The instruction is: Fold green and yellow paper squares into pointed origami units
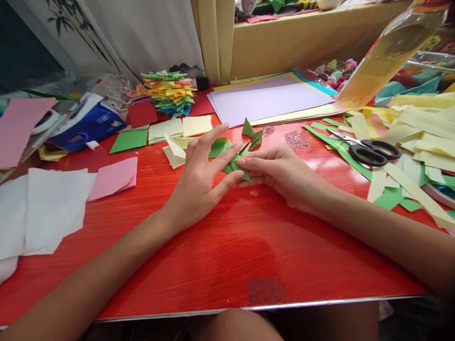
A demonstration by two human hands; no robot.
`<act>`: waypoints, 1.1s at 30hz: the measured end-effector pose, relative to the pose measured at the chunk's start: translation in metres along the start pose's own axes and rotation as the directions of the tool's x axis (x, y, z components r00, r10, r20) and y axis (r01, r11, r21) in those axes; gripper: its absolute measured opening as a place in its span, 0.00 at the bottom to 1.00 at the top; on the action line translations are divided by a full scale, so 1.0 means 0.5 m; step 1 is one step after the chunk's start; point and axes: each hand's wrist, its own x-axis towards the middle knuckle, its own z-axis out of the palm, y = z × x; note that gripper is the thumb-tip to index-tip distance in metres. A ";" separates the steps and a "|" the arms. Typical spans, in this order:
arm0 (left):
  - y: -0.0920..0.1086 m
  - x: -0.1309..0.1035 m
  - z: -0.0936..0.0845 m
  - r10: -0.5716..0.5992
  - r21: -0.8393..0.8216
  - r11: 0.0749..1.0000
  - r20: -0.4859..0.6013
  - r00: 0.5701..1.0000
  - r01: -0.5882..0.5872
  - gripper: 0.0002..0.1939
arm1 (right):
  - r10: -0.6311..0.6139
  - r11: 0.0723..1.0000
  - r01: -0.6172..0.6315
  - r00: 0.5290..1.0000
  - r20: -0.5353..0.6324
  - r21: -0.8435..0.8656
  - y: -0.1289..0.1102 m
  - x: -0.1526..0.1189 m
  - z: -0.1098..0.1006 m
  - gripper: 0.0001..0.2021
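A small folded green paper piece (pixel 232 166) is between my two hands, above the middle of the red table. My right hand (pixel 287 173) pinches it between thumb and fingers from the right. From the left, the thumb and index finger of my left hand (pixel 199 177) close around its edge, while the other fingers stretch upward. Just behind my fingertips, more folded green paper (pixel 248 128) sticks up; I cannot tell whether it joins the held piece. A cream folded paper (pixel 175 152) lies beside my left hand.
Black-handled scissors (pixel 371 150) rest among paper strips (pixel 426 137) on the right, near a tall bottle (pixel 391 52). Coloured sheets (pixel 266 97) and a stack of folded pieces (pixel 168 92) stand at the back. Pink paper (pixel 113 179), white tissues (pixel 57 203) and a blue pack (pixel 88 125) lie left.
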 end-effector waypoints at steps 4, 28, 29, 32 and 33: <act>-0.011 0.001 0.002 0.135 0.098 0.986 0.019 0.991 -0.136 0.19 | -0.004 1.000 0.003 0.999 0.045 0.028 0.001 -0.001 -0.002 0.07; -0.009 0.007 -0.004 -0.447 -0.548 0.721 0.099 0.889 0.424 0.12 | 0.080 0.984 -0.069 0.995 0.061 -0.161 -0.007 0.008 -0.001 0.08; -0.009 0.007 -0.004 -0.452 -0.539 0.722 0.108 0.886 0.434 0.12 | 0.076 0.980 -0.064 0.996 0.055 -0.186 -0.008 0.008 -0.001 0.08; -0.006 0.006 -0.004 -0.457 -0.531 0.714 0.141 0.878 0.457 0.13 | 0.049 0.964 -0.038 0.998 0.038 -0.261 -0.012 0.006 0.003 0.07; -0.005 0.005 -0.004 -0.453 -0.532 0.712 0.150 0.879 0.458 0.13 | 0.044 0.960 -0.034 0.998 0.032 -0.277 -0.013 0.005 0.005 0.08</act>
